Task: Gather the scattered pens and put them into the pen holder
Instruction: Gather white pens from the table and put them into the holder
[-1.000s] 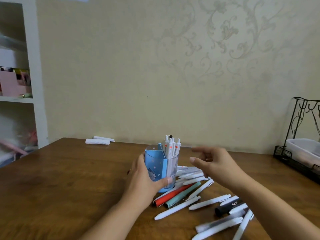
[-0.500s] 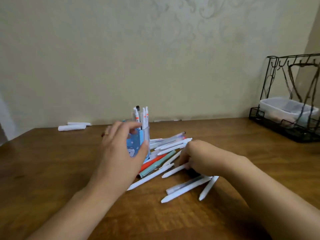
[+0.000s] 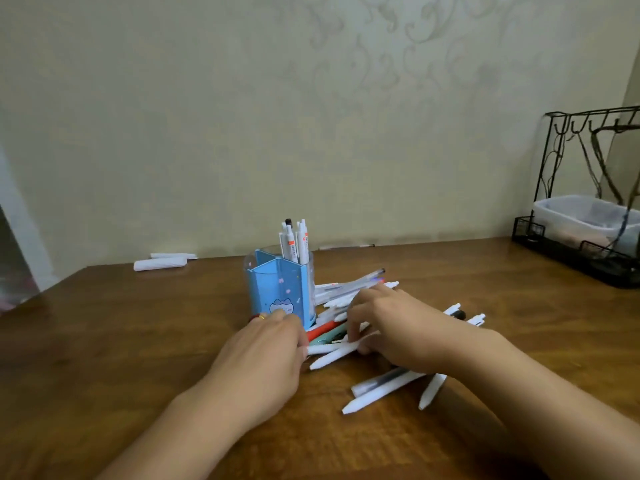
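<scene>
Several white pens (image 3: 293, 244) stand upright in the rear compartment of the blue pen holder (image 3: 282, 289), which sits on the wooden worktop (image 3: 104, 341). The left hand (image 3: 266, 355) rests palm down just in front of the holder, its fingers (image 3: 289, 318) at the holder's base; whether they grip anything cannot be told. To the right of the holder lies a heap of scattered pens (image 3: 349, 289), mostly white, with a red pen (image 3: 323, 330) and a green pen (image 3: 329, 337) against its foot. The right hand (image 3: 398, 323) lies on this heap, fingers curled around a white pen (image 3: 334, 356).
</scene>
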